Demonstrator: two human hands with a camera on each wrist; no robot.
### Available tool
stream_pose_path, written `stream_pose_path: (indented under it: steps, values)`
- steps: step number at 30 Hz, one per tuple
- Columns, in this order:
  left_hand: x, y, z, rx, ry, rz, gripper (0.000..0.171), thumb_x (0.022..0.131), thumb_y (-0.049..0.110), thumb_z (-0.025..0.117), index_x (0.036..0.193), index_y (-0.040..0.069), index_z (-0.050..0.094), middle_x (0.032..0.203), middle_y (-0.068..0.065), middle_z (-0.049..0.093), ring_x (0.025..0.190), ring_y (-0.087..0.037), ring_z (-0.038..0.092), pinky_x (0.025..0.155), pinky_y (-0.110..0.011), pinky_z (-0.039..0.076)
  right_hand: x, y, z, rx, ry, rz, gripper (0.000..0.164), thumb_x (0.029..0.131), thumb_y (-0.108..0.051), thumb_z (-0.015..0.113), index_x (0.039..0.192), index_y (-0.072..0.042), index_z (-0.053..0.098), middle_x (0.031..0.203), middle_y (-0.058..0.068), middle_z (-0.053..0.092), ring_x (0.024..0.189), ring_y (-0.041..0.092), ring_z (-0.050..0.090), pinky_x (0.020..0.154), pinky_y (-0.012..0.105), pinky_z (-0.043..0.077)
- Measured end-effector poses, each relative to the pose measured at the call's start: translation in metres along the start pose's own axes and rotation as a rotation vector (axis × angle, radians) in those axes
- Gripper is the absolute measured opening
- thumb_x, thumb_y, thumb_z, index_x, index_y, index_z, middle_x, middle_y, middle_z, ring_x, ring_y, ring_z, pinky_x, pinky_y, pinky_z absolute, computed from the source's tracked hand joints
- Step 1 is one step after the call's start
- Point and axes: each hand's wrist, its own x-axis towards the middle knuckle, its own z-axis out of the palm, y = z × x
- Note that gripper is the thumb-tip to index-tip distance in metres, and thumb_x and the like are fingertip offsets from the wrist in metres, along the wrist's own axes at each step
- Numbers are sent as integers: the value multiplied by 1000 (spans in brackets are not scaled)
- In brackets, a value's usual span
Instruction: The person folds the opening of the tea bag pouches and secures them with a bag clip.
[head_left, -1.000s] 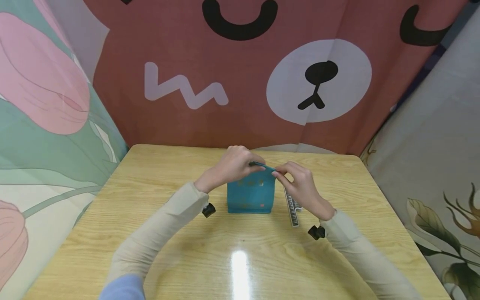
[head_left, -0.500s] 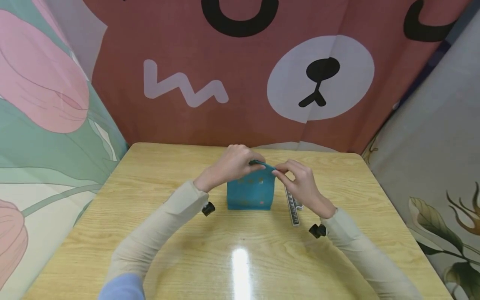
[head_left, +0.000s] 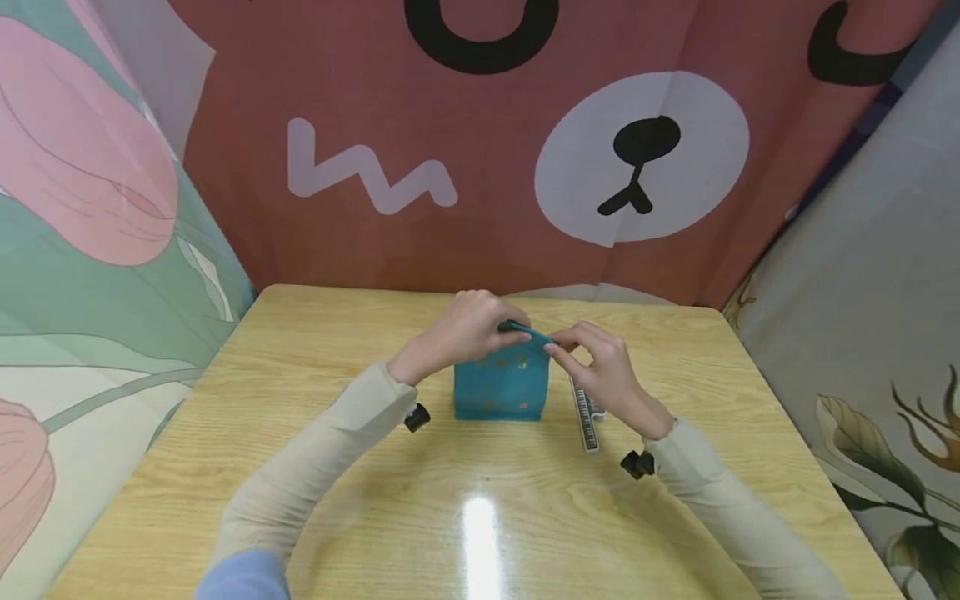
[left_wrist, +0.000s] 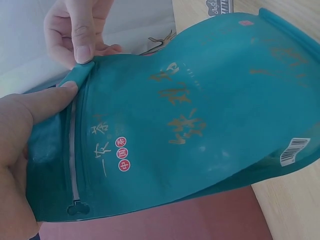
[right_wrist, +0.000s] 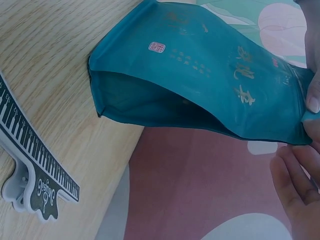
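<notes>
A teal tea pouch (head_left: 501, 390) with gold lettering stands upright on the table. My left hand (head_left: 474, 327) grips its top edge from the left, with the thumb on the near side. At the top right corner, my right hand (head_left: 604, 367) pinches the edge between thumb and fingers. The left wrist view shows a pale strip (left_wrist: 73, 150) along the pouch's top, and the corner beside the right thumb is folded over. Just right of the pouch lies a clip (head_left: 585, 417) with a piano-key pattern, untouched; its "Music" lettering shows in the right wrist view.
The wooden table (head_left: 360, 517) reaches back to a red curtain (head_left: 375, 258) with a bear print. Patterned fabric (head_left: 90, 333) hangs on the left, and another floral cloth (head_left: 885, 350) is on the right.
The head view has tilted slightly, so the scene sits a little higher in it. Both hands keep their hold on the pouch's top edge, and the clip stays where it was.
</notes>
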Motion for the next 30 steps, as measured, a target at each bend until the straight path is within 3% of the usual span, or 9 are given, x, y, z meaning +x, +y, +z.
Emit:
stream_pose_path:
  steps: [7, 30]
  values:
    - [-1, 1, 1, 12, 1, -11, 17, 91, 24, 75, 102, 11, 79, 92, 2, 74, 66, -4, 64, 57, -17, 46, 0, -2, 0, -11, -1, -6, 24, 78, 9, 78, 98, -4, 74, 81, 2, 67, 71, 15, 63, 62, 21, 48]
    - [-2, 2, 1, 8, 6, -11, 16, 91, 23, 75, 102, 12, 79, 91, 3, 74, 66, -3, 64, 57, -17, 45, -4, 2, -2, -23, -21, 0, 26, 80, 8, 76, 102, -5, 74, 85, 2, 67, 71, 14, 61, 59, 37, 52]
